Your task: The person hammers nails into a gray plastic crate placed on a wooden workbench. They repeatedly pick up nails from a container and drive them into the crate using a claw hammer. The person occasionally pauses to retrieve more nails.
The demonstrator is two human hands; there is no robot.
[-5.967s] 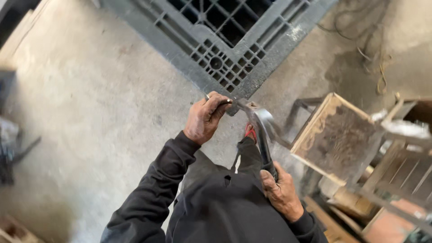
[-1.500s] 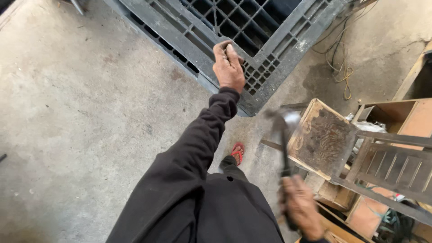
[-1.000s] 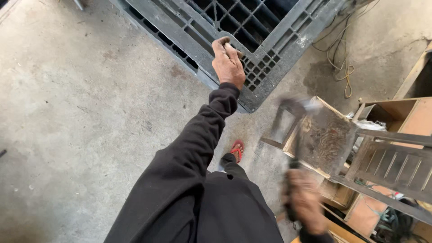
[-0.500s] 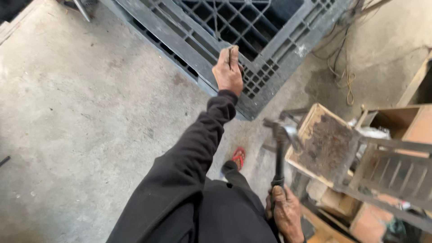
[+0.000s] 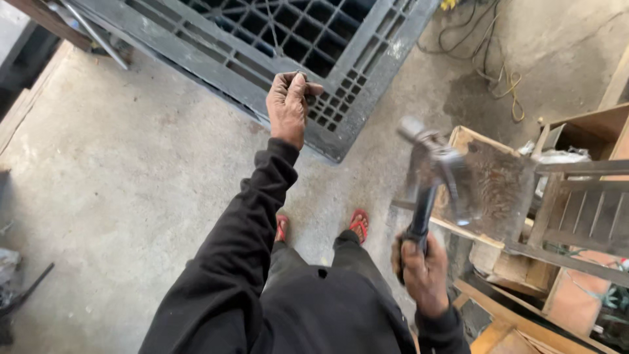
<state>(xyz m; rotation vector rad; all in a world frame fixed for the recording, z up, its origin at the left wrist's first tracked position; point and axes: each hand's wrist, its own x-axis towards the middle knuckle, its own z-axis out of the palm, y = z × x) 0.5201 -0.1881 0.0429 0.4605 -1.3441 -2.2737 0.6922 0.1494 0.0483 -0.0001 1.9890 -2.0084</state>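
The right hand [image 5: 422, 272] is seen nearest the camera, closed in a fist around the dark handle of a claw hammer [image 5: 432, 177]. The hammer is held upright, its blurred metal head raised above the hand and in front of a worn wooden box [image 5: 498, 183]. Just left of the hammer handle, 2 red sandals [image 5: 321, 226] are seen on the concrete floor [image 5: 118, 170].

Well left of the hammer and farther out, the left arm in a black sleeve [image 5: 246, 223] is stretched forward. The left hand [image 5: 288, 105] is curled shut, with the fingertips pinched on a small dark item; what it is cannot be told. This hand is held over the near edge of a grey plastic pallet [image 5: 275, 39], which lies on the floor beyond the hammer. Behind the hammer head, a tangle of yellow and dark cords [image 5: 495, 78] is seen on the floor.
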